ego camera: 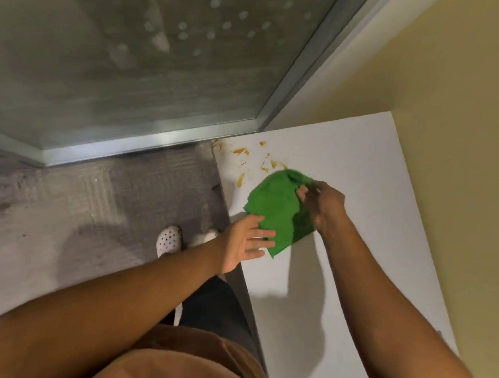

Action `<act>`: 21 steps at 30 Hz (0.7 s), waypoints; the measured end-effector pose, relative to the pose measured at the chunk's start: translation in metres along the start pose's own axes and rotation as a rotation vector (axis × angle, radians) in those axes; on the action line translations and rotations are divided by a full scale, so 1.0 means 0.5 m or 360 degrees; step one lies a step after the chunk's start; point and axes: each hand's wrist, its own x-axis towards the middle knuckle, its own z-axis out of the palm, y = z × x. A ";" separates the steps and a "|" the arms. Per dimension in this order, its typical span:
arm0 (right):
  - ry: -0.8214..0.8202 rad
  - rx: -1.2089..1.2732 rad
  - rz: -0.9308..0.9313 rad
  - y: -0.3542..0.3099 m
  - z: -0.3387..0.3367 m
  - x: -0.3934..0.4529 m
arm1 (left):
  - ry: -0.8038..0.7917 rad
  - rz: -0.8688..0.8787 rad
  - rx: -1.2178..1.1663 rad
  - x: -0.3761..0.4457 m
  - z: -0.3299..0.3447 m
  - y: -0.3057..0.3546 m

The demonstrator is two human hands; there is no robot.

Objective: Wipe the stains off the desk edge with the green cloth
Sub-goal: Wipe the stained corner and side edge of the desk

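Observation:
A green cloth (pixel 276 206) is held just above the white desk (pixel 356 170), between my two hands. My right hand (pixel 322 204) pinches the cloth's far right edge, palm down. My left hand (pixel 248 241) grips the cloth's near left edge at the desk's left side, fingers spread under the fabric. Orange-brown stains (pixel 253 160) smear the desk's far left corner, just beyond the cloth. The cloth hides part of the desk surface near the stains.
A yellow wall (pixel 456 139) borders the desk on the right. A frosted glass panel in a metal frame (pixel 148 143) stands beyond the desk's far end. Grey carpet (pixel 86 200) lies to the left, with my white perforated shoes (pixel 169 239) on it.

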 end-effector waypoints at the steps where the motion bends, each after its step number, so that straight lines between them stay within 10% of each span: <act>1: -0.0038 -0.0312 -0.0108 0.011 0.012 0.020 | 0.0049 0.0003 0.0045 0.008 -0.003 0.001; 6: -0.0308 -0.1830 -0.1273 0.096 0.016 0.055 | 0.0214 0.0229 0.0368 0.015 -0.014 -0.004; 10: -0.0321 -0.2577 -0.1558 0.153 0.020 0.087 | 0.0945 0.0832 0.0946 0.033 -0.045 -0.037; 13: -0.0299 -0.2740 -0.1661 0.149 0.036 0.127 | 0.1195 0.1007 0.0943 0.054 -0.079 -0.048; 21: -0.0183 -0.2617 -0.1809 0.110 0.164 0.185 | 0.0876 0.1039 0.0750 0.102 -0.103 -0.087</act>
